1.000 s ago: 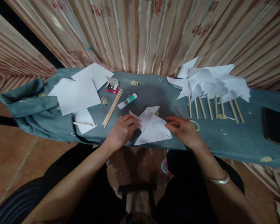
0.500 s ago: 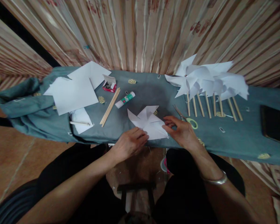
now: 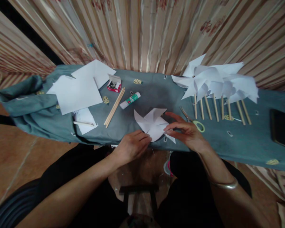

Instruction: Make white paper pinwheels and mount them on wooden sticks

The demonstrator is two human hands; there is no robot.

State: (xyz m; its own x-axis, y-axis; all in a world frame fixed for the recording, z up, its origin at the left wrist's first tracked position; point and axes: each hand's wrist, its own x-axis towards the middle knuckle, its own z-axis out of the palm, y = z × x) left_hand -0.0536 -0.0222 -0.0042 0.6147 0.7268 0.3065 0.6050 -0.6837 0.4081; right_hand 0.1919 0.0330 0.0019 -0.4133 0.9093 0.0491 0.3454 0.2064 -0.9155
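Observation:
A white paper pinwheel (image 3: 154, 122) without a stick lies near the cloth's front edge, its cut points spread outward. My left hand (image 3: 134, 144) pinches its lower left edge between thumb and fingers. From the right, my right hand (image 3: 186, 131) has its fingertips on the blade nearest me, which curves inward toward the middle. The index finger of that hand stands a little raised. Just beyond my right hand lie scissors (image 3: 199, 126) with light green handles. A glue stick (image 3: 130, 100) with a green label rests behind the pinwheel to the left.
Several wooden sticks (image 3: 114, 108) lie beside an open red box (image 3: 114, 85) of small metal pieces. White paper sheets (image 3: 78, 95) and a pen (image 3: 83, 123) are at left. Finished pinwheels (image 3: 216, 77) on sticks are grouped back right, with a dark phone (image 3: 282, 128) at far right.
My right hand has brought the pinwheel's lower right blade inward, so the flat paper edge there now curves. My left hand keeps its hold. The view has shifted slightly.

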